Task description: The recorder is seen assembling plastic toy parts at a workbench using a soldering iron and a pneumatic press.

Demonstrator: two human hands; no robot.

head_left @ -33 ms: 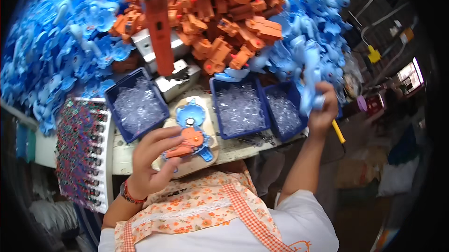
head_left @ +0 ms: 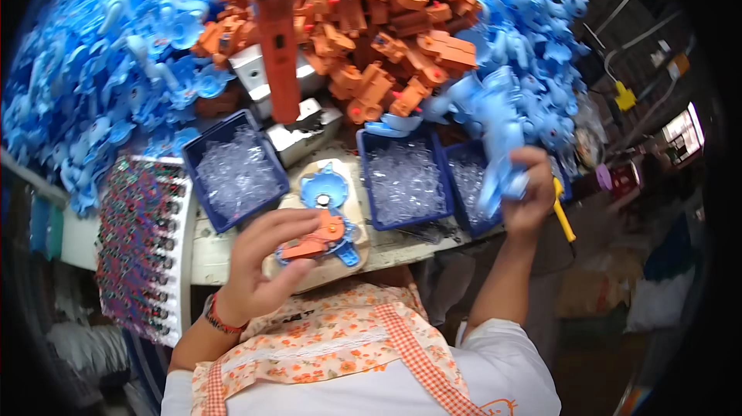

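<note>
In front of me a blue plastic toy shell lies in a beige holder. An orange plastic box-like part sits in the shell's lower half. My left hand is beside it, fingers stretched and spread, with the fingertips over or against the orange part; the exact contact is hard to see. To the right, my right hand is closed on a light blue plastic shell, raised over a blue tray and smeared by motion.
Blue trays of small clear plastic pieces stand around the holder. Heaped behind are blue shells and orange parts. A red-orange metal-topped tool hangs overhead. A white tray of wired components lies left; a yellow-handled tool is at right.
The blue shell in my right hand has moved left and slightly down toward me. My left hand keeps nearly the same place by the orange part. The whole view has shifted slightly.
</note>
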